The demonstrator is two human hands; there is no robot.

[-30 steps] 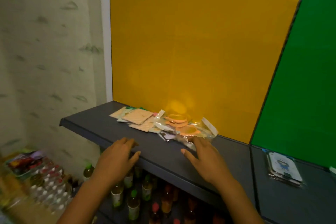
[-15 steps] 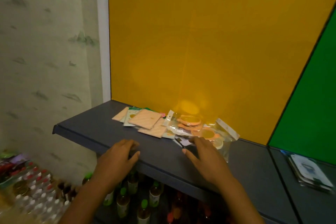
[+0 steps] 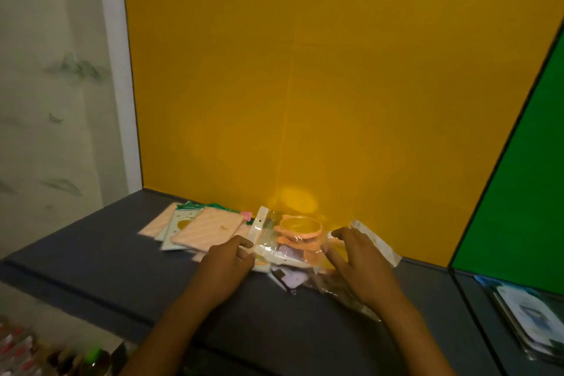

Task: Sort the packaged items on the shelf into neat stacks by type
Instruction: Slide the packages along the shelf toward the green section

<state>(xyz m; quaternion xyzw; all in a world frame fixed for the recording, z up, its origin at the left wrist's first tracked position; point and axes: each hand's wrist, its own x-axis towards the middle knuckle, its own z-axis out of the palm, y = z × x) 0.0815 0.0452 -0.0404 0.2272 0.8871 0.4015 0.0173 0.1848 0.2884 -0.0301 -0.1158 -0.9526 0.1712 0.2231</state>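
While both hands sit on the clear packets (image 3: pixel 293 241) heaped on the dark shelf (image 3: pixel 91 265) against the yellow back panel (image 3: pixel 305 70), the left hand (image 3: pixel 227 264) has its fingers curled onto the left edge of the pile — whether it truly pinches a packet is not clear. The right hand (image 3: pixel 358 262) lies spread, fingers loosely bent, on the crinkled plastic at the right. Just left of the heap lie flat peach packets (image 3: pixel 207 229) — overlapping, unsorted.

The clear packets (image 3: pixel 293 241) were glossy, crinkled plastic film; the peach pouches (image 3: pixel 207 229) looked matt and ribbed; the dark shelf (image 3: pixel 91 256) was smooth, matt; the yellow back panel (image 3: pixel 305 70) faintly sheened.
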